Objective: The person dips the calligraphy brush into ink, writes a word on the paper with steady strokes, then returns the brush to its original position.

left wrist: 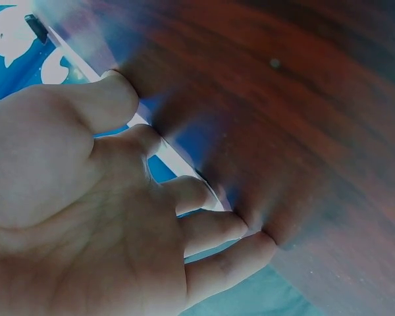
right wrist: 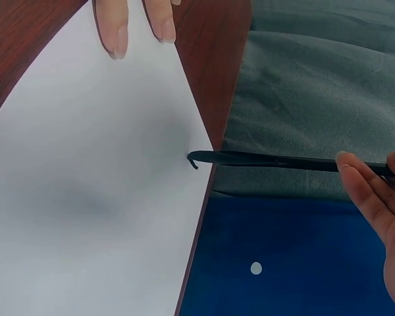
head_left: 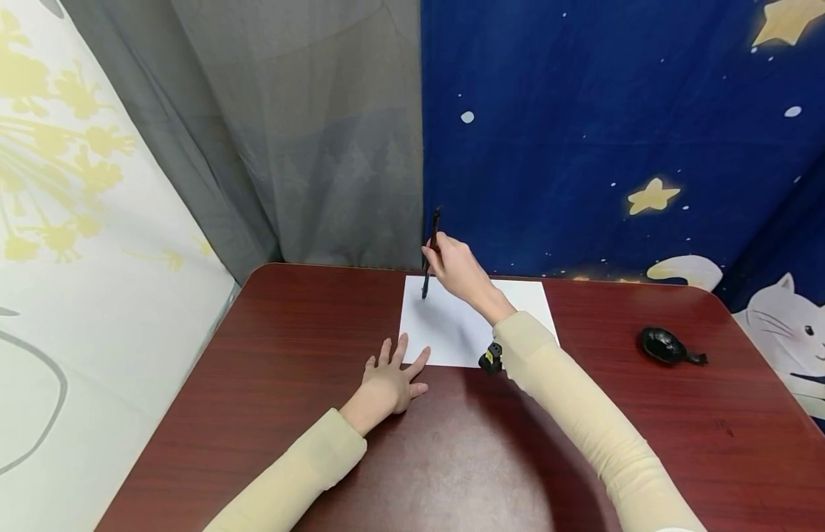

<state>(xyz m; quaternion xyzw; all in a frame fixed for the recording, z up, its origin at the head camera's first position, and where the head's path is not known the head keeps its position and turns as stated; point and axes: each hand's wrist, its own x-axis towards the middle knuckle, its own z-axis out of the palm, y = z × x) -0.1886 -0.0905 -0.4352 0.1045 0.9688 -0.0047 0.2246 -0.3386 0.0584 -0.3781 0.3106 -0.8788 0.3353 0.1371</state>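
Note:
In the head view my right hand (head_left: 460,272) pinches a dark writing brush (head_left: 435,219) by its upper shaft. The brush stands nearly upright over the upper left part of a white sheet of paper (head_left: 519,299). In the right wrist view the brush's black tip (right wrist: 204,157) meets the paper (right wrist: 85,131) near its edge, with a short black mark beside it. My left hand (head_left: 389,388) lies with spread fingers at the sheet's lower left corner, some fingertips on the paper. The left wrist view shows its palm (left wrist: 112,217) above the table.
A shiny black dish with a short tail-like handle (head_left: 664,346) sits on the right of the dark red wooden table (head_left: 306,332). A small black device (head_left: 491,358) is at my right wrist. Grey (head_left: 346,148) and blue star-patterned curtains (head_left: 552,148) hang behind the table.

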